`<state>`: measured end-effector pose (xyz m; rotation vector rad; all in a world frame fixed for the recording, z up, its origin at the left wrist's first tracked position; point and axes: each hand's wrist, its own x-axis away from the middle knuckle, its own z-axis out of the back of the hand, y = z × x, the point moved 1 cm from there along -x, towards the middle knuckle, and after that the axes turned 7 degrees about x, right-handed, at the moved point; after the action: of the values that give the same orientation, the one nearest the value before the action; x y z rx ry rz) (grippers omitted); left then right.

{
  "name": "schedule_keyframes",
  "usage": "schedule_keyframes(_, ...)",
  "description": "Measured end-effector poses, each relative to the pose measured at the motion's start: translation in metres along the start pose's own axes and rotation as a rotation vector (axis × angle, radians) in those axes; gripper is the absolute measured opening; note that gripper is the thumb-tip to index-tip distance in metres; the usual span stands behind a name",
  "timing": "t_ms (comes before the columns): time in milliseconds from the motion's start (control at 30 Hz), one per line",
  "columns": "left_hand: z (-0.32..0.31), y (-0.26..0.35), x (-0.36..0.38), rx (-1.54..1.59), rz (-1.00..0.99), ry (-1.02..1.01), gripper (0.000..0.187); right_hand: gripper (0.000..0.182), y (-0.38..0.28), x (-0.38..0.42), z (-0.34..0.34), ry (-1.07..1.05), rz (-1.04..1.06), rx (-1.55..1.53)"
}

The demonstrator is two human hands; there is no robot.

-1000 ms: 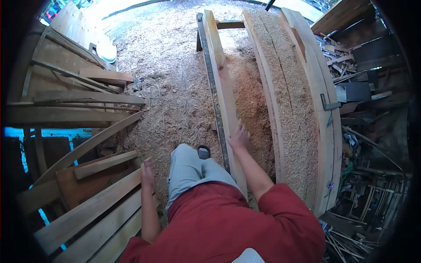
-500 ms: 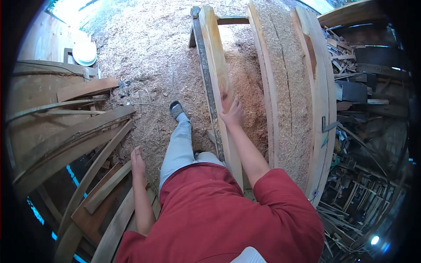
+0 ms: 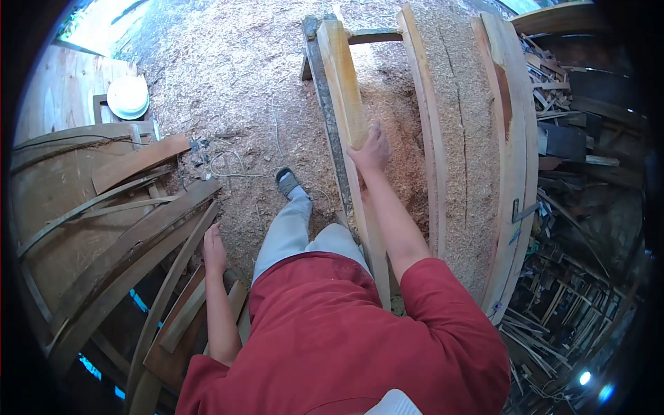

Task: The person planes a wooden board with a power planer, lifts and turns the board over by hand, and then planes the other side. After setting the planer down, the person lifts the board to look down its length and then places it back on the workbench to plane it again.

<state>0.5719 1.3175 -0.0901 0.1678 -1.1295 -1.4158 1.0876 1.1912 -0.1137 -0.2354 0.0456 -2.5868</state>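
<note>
A: Where's the plank [image 3: 344, 76] vs the R hand [image 3: 372, 151]?
B: Right at it: under the thumb, w/ the other fingers along its R edge. Long axis runs fwd past the fingertips & back twd the body
A: Gripping?
B: Can't tell; fingers part-spread, undersides hidden. L hand [image 3: 214, 250] is well apart, off to the L, fingers straight, nothing seen in it. R's def. the nearer one
A: Surfaces?
B: Plank's pale wood, honey-yellow past the fingertips, long & straight-ish. Just L of the thumb, a dark, rough rail [image 3: 324, 104]. Fwd of the fingers, a dark crossbar [image 3: 375, 36]. R of them, a thin pale board [image 3: 426, 114], then a wide slab [image 3: 515, 131] w/ a brown patch & wavy edge. Shavings [image 3: 228, 90] fwd-L of the R fingers: tan, loose, flaky
</note>
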Motion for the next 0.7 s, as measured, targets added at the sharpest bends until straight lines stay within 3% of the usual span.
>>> schedule_keyframes(200, -0.021, 0.011, -0.014, -0.037, -0.061, -0.079, 0.055, 0.117, 0.018, 0.045, -0.016, 0.074, -0.066, 0.021)
schedule_keyframes(300, -0.032, 0.017, -0.015, -0.047, -0.103, -0.118, 0.052, 0.117, 0.024, 0.069, -0.012, -0.049, -0.119, 0.024)
schedule_keyframes(400, -0.039, 0.031, -0.001, -0.094, -0.121, -0.117, 0.049, 0.105, 0.031, 0.092, -0.008, -0.040, 0.015, 0.194)
schedule_keyframes(467, -0.037, 0.032, 0.011, -0.107, -0.152, -0.127, 0.048, 0.087, 0.037, 0.098, -0.017, 0.088, 0.454, 0.383)
schedule_keyframes(700, -0.011, -0.032, 0.091, -0.202, -0.196, -0.066, 0.048, 0.065, 0.071, 0.113, -0.009, 0.019, 0.755, 0.606)
